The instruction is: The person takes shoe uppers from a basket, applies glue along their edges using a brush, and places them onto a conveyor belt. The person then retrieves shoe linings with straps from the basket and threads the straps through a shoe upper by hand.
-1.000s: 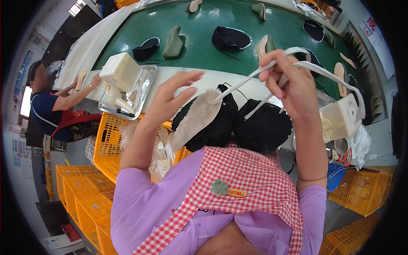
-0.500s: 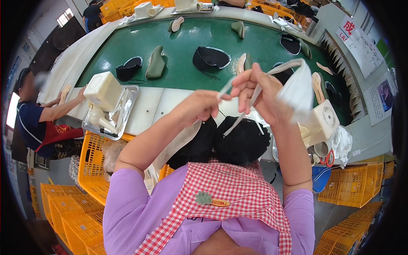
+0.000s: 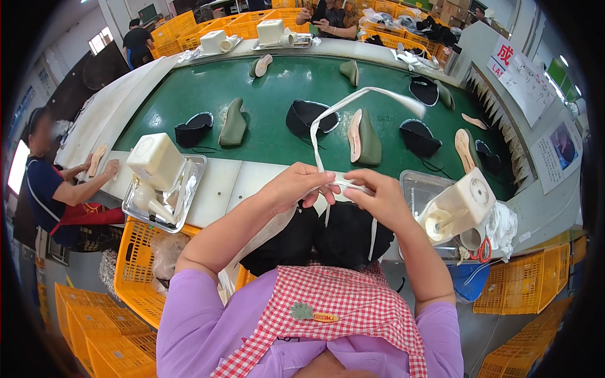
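My left hand [image 3: 301, 184] and my right hand [image 3: 377, 194] are close together over the near edge of the table. Each is closed, fingers pinching a white fabric strip [image 3: 317, 140] stretched between them. One length of the strip arcs up over the green belt, its far tip blurred by motion. Other thin white ends hang below the hands over the rounded black fabric pieces [image 3: 348, 236] at my lap. How the strip crosses between my fingers is partly hidden.
On the green belt [image 3: 265, 94] lie green shoe lasts [image 3: 370, 138] and black shoe uppers [image 3: 196, 130]. Metal trays with white plastic containers [image 3: 154, 160] flank me. Red-handled scissors [image 3: 484, 250] sit at right. A co-worker [image 3: 53, 183] stands left; yellow crates [image 3: 520, 277] surround the table.
My right hand has come down and inward beside the left, going from spread fingers to a pinch. The strip's loose end has swung up and away over the belt.
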Demonstrator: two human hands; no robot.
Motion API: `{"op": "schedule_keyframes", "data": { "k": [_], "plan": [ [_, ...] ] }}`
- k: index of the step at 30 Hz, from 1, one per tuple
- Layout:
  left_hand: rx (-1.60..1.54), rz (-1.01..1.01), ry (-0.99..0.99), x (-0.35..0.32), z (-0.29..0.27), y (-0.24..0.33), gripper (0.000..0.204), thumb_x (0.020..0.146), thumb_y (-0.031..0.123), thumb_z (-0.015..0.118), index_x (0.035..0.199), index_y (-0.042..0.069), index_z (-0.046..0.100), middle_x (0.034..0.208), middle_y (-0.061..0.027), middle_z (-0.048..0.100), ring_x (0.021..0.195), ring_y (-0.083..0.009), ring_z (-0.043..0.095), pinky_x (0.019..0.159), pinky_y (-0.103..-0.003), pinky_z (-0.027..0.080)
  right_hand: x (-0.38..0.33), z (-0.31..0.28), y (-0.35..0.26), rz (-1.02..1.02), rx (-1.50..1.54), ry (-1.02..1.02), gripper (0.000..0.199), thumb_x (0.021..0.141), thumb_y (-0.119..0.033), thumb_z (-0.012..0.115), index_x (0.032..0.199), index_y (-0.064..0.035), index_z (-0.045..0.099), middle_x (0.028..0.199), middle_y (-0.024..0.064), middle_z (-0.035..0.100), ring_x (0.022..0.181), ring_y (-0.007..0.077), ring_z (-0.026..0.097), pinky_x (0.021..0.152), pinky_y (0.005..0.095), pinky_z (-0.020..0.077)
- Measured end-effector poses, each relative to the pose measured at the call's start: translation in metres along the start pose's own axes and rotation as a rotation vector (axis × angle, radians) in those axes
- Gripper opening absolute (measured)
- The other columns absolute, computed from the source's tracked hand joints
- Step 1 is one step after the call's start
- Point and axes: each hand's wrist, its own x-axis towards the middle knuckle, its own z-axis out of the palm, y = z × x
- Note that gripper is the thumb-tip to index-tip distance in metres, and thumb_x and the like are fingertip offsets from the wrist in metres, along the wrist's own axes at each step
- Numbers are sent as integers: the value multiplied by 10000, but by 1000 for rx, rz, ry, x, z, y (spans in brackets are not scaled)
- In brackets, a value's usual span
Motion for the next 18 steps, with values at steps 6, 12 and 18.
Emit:
{"op": "schedule_keyframes", "data": {
  "k": [6,12,18],
  "plan": [
    [123,62,29,0,-1,-3,113,879,114,663,875,10,708,828,-84,700,559,-97,537,484,-229,421,-35,2,-7,141,300,-353,215,925,-154,592,1021,15,685,853,65,696,781,130,650,713,273,515],
    [1017,837,63,-6,6,3,173,715,-50,663,844,65,652,828,-60,650,741,-234,623,616,-336,504,-7,14,45,113,262,-24,224,914,-56,566,1103,2,671,952,73,692,856,134,643,780,270,517],
    [1035,1075,17,-2,19,5,229,656,-25,720,863,52,658,957,-68,680,917,-261,651,780,-356,542,11,35,41,27,362,-28,368,881,-39,604,1249,-28,595,994,53,670,830,111,609,752,252,506]
  ]
}}
